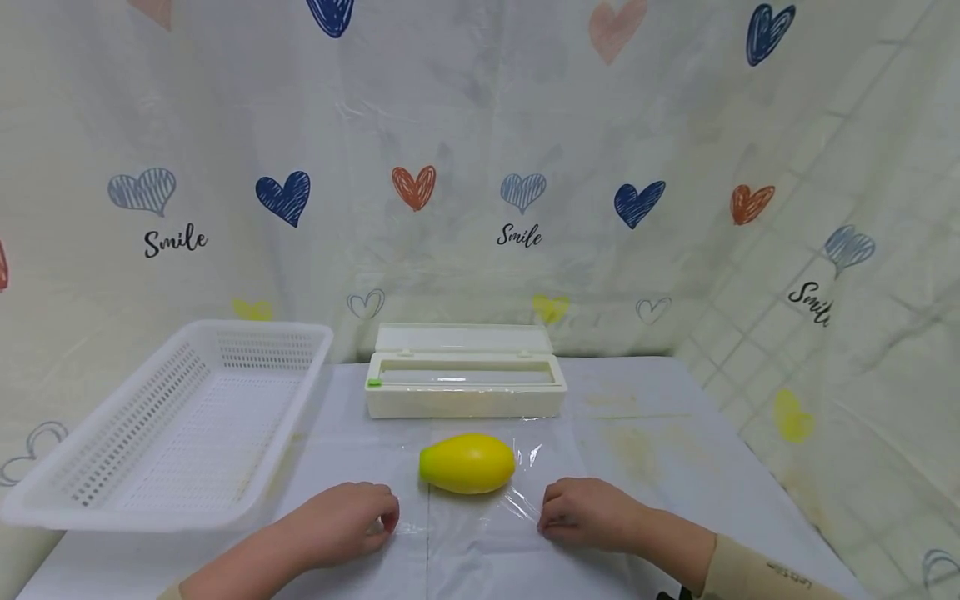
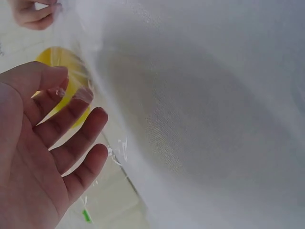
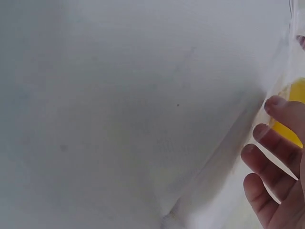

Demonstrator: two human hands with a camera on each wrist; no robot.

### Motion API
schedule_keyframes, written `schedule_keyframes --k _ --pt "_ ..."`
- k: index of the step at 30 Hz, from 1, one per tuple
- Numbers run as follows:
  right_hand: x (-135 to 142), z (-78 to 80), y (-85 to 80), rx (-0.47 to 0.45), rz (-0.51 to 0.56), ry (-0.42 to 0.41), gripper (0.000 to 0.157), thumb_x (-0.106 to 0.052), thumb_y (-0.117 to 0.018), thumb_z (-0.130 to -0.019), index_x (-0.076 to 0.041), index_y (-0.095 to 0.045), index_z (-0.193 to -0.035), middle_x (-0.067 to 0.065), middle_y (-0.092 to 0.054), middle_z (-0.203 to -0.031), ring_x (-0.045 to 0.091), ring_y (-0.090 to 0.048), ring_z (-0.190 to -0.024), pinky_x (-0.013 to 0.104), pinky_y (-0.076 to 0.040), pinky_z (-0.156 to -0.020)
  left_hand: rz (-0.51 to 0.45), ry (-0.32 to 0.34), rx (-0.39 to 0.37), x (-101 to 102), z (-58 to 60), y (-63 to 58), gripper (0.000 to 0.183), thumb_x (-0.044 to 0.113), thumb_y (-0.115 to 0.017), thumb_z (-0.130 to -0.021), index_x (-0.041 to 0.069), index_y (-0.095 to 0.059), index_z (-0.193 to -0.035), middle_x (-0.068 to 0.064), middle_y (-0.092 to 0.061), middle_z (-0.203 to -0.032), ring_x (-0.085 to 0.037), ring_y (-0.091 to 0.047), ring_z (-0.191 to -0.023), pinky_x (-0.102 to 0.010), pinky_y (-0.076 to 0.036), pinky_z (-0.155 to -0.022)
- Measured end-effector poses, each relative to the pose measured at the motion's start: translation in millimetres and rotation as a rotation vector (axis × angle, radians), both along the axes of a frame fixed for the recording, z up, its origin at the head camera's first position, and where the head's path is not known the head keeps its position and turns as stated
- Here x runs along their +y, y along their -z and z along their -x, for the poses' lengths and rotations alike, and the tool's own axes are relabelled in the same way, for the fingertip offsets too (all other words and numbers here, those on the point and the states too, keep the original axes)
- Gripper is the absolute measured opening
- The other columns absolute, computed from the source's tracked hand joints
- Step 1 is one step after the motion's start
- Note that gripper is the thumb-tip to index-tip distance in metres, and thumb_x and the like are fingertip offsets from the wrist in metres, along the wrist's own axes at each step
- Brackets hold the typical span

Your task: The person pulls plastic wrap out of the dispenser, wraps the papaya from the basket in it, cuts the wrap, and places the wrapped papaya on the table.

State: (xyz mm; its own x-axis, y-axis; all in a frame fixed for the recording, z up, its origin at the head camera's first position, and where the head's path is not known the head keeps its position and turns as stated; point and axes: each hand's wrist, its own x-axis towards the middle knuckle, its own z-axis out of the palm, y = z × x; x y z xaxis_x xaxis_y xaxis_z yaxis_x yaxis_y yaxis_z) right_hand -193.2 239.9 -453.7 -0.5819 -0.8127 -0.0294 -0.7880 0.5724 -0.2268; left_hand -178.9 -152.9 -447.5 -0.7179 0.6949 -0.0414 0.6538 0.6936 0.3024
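Note:
A yellow papaya-like fruit (image 1: 468, 463) with a greenish left end lies sideways on the white-covered table, between the two hands. Clear cling film (image 1: 519, 502) is spread around it and shows mostly by its shiny creases. My left hand (image 1: 347, 521), at the front left of the fruit, pinches an edge of the film between thumb and forefinger, the other fingers loosely bent. At the front right, my right hand (image 1: 588, 515) pinches the film too. In the left wrist view, the film crosses in front of the yellow fruit (image 2: 71, 88). The right wrist view shows the right thumb and fingertips (image 3: 276, 102) at the film's edge.
Behind the fruit stands a white cling film dispenser (image 1: 465, 405) with its lid raised and a green slider at its left. A white perforated basket (image 1: 135, 518) occupies the left side. A heart-patterned curtain (image 1: 450, 258) hangs along the back and right.

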Motion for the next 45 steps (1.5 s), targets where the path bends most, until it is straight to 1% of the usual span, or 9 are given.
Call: schedule_keyframes --k 4,11,15,18,22,29,34,41,45 --pt "0.2 -0.5 -4.8 -0.004 0.039 0.027 0.007 -0.024 -0.072 -0.092 -0.027 -0.075 -0.098 -0.021 -0.061 -0.094 0.000 -0.057 -0.085 0.021 -0.052 -0.077 -0.070 -0.042 0.023 -3.1 -3.0 -4.3 0.014 0.019 -0.069 -0.089 0.028 -0.059 -0.085 0.020 -0.053 -0.082 -0.002 -0.050 -0.074 -0.028 -0.048 -0.070" --pt "2.3 2.6 -13.6 -0.009 0.141 0.109 0.008 -0.020 -0.069 -0.094 -0.026 -0.073 -0.098 -0.022 -0.061 -0.095 0.004 -0.060 -0.087 0.026 -0.053 -0.080 -0.177 -0.181 0.093 -4.0 -4.2 -12.4 0.017 0.016 -0.067 -0.089 0.030 -0.058 -0.086 0.024 -0.053 -0.086 -0.008 -0.057 -0.082 -0.028 -0.049 -0.071" --pt "2.7 7.9 -18.5 0.032 0.227 0.121 0.005 -0.020 -0.069 -0.094 -0.023 -0.073 -0.097 -0.021 -0.061 -0.094 0.008 -0.061 -0.084 0.024 -0.052 -0.075 -0.206 -0.315 0.067 -0.8 0.6 -13.6 0.016 0.017 -0.068 -0.090 0.030 -0.059 -0.088 0.023 -0.054 -0.088 -0.009 -0.057 -0.085 -0.027 -0.048 -0.070" --pt "3.1 12.5 -20.6 0.007 0.266 0.169 0.005 -0.024 -0.068 -0.096 -0.023 -0.072 -0.097 -0.021 -0.060 -0.093 0.009 -0.059 -0.083 0.025 -0.052 -0.072 -0.254 -0.414 0.034 2.8 5.3 -12.5 0.015 0.019 -0.068 -0.091 0.031 -0.059 -0.088 0.022 -0.055 -0.088 -0.012 -0.058 -0.088 -0.028 -0.048 -0.070" --pt "3.3 20.0 -22.9 -0.044 0.289 0.238 0.005 -0.026 -0.067 -0.096 -0.024 -0.071 -0.098 -0.021 -0.060 -0.091 0.004 -0.056 -0.082 0.030 -0.053 -0.072 -0.312 -0.498 0.014 7.0 12.5 -11.3 0.014 0.021 -0.065 -0.093 0.031 -0.059 -0.087 0.020 -0.056 -0.089 -0.013 -0.059 -0.090 -0.029 -0.046 -0.069" --pt "1.5 30.7 -28.9 -0.044 0.355 0.291 0.010 -0.029 -0.066 -0.097 -0.020 -0.071 -0.098 -0.020 -0.061 -0.088 0.002 -0.055 -0.080 0.030 -0.052 -0.070 -0.367 -0.565 -0.008 12.4 24.9 -14.6 0.010 0.022 -0.064 -0.094 0.030 -0.061 -0.088 0.015 -0.060 -0.095 -0.016 -0.061 -0.094 -0.032 -0.047 -0.072" --pt "1.6 38.5 -26.4 -0.058 0.358 0.343 0.009 -0.024 -0.067 -0.096 -0.017 -0.072 -0.098 -0.018 -0.061 -0.086 0.004 -0.055 -0.079 0.029 -0.051 -0.070 -0.393 -0.589 -0.016 16.7 34.1 -15.7 0.008 0.023 -0.064 -0.094 0.028 -0.062 -0.088 0.011 -0.061 -0.097 -0.016 -0.060 -0.095 -0.033 -0.048 -0.074" --pt "0.7 53.2 -27.5 -0.107 0.353 0.428 0.012 -0.027 -0.066 -0.096 -0.017 -0.073 -0.100 -0.014 -0.063 -0.087 0.008 -0.055 -0.080 0.025 -0.049 -0.070 -0.377 -0.618 -0.040 19.8 48.0 -17.0 0.007 0.026 -0.063 -0.095 0.020 -0.065 -0.092 0.007 -0.062 -0.099 -0.019 -0.059 -0.096 -0.037 -0.050 -0.079" --pt "0.1 63.3 -28.3 -0.119 0.360 0.452 0.012 -0.026 -0.066 -0.096 -0.017 -0.073 -0.100 -0.010 -0.065 -0.088 0.010 -0.056 -0.081 0.026 -0.049 -0.072 -0.383 -0.629 -0.044 22.2 55.5 -16.2 0.005 0.024 -0.063 -0.095 0.021 -0.065 -0.093 0.005 -0.062 -0.101 -0.019 -0.058 -0.095 -0.038 -0.050 -0.079"
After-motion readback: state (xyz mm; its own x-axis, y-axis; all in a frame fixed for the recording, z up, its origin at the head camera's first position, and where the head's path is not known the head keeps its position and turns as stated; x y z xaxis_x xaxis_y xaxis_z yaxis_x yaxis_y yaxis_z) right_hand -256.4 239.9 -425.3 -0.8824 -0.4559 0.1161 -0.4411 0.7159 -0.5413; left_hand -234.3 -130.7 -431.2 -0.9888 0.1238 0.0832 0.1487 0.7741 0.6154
